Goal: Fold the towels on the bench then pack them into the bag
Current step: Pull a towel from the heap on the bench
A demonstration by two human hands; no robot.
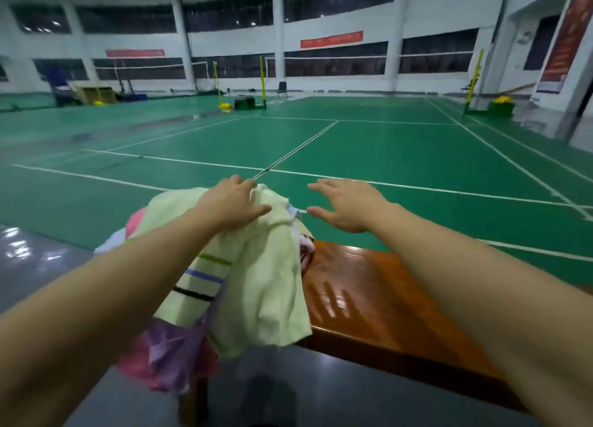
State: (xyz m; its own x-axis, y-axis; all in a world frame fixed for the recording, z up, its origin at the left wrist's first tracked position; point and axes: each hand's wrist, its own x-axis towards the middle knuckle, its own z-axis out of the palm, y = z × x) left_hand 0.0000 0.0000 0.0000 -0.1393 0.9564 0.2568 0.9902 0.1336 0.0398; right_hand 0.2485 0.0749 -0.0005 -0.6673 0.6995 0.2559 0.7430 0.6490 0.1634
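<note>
my left hand (232,203) flat on towel (266,272), fingers straight | my right hand (345,205) hovering over bench (378,301), fingers spread

Both bare forearms stretched forward, palms down. Left hand (232,203) lower, fingers curved over and out of sight, thumb out to the right. Right hand (345,205) raised in air, fingers spread and relaxed, no grip on anything.
</note>
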